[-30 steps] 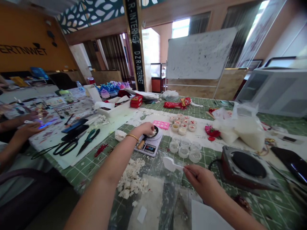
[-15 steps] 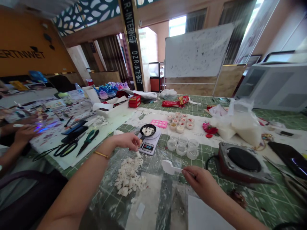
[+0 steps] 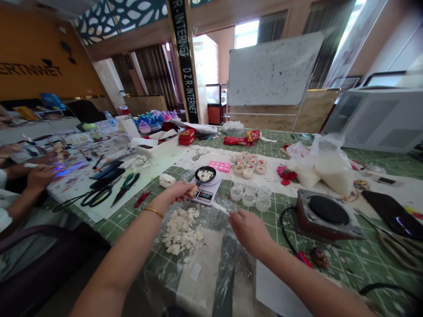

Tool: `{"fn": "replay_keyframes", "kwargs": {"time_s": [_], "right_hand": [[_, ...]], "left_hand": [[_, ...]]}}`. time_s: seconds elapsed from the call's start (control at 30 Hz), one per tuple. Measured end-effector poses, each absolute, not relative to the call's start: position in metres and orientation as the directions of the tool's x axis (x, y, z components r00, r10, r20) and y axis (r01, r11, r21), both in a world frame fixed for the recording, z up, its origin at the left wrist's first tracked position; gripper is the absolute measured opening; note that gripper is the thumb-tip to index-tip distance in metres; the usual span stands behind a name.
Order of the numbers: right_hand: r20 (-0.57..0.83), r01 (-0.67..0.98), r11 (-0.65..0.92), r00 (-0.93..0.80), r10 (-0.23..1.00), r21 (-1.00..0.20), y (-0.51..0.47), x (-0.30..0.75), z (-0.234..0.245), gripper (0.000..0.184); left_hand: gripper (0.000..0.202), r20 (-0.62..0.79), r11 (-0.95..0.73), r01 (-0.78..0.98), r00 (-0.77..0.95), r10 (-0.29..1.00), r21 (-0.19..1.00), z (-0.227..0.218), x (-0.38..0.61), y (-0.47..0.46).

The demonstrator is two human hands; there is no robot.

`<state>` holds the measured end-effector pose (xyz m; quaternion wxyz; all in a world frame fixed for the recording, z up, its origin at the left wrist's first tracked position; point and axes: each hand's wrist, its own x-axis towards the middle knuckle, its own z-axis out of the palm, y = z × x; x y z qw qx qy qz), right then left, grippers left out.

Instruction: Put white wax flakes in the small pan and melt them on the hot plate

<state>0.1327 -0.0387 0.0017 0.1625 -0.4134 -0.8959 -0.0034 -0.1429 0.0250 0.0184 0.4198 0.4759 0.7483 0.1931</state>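
Listener: What is around you, biggest first?

Me: A broad table point(image 3: 350, 274) under green gridded cloth. A clear plastic sheet point(image 3: 226, 264) covers its near middle, probably to catch crumbs. To the right, well apart from my hands, stands a boxy hot plate point(image 3: 328, 211) with a round black top. At the centre is a pale digital scale point(image 3: 213, 189), its buttons facing me, I suppose so the panel is easy to reach. A heap of white chunks point(image 3: 181, 231) lies nearer than the scale and a little left.

Listener: And your hands?

Me: My left hand point(image 3: 181, 191) is closed around the wooden handle point(image 3: 193, 190) of a small black pan point(image 3: 197, 175); I judge that hold leaves my fingers clear of the bowl. My right hand point(image 3: 247, 229) is pinched on the end of a white spatula point(image 3: 220, 208), likely so its flat end is free.

Listener: Where is the pan relative to that grip?

Me: Its bowl sits beyond my left fingers, farther away and slightly right, over the scale's round platform. I cannot tell whether the platform bears its full weight. The spatula runs left and away from my right fingertips, toward the scale's near edge; whether it touches is unclear.

Listener: The smallest things?

Me: Small white pieces point(image 3: 205, 175) inside the pan, beyond my fingers, with neither hand touching them.
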Motion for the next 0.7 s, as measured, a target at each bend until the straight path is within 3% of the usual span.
{"fn": "replay_keyframes", "kwargs": {"time_s": [0.17, 0.33, 0.5, 0.7], "right_hand": [[0.309, 0.668, 0.743, -0.699, 0.644, -0.037, -0.036, 0.099, -0.007, 0.025], [0.336, 0.589, 0.806, -0.749, 0.571, -0.059, -0.033, 0.092, -0.008, 0.026], [0.350, 0.690, 0.724, -0.671, 0.654, -0.030, -0.006, 0.088, -0.004, 0.026], [0.345, 0.612, 0.790, -0.735, 0.583, -0.033, 0.009, 0.077, -0.009, 0.027]], "left_hand": [[0.042, -0.467, 0.483, 0.457, -0.158, 0.870, 0.747, 0.015, -0.133, 0.028], [0.043, -0.429, 0.452, 0.378, -0.148, 0.891, 0.808, 0.018, -0.132, 0.025], [0.043, -0.367, 0.400, 0.311, -0.162, 0.916, 0.862, 0.033, -0.143, 0.009], [0.042, -0.354, 0.392, 0.268, -0.181, 0.918, 0.880, 0.059, -0.166, -0.017]]}}
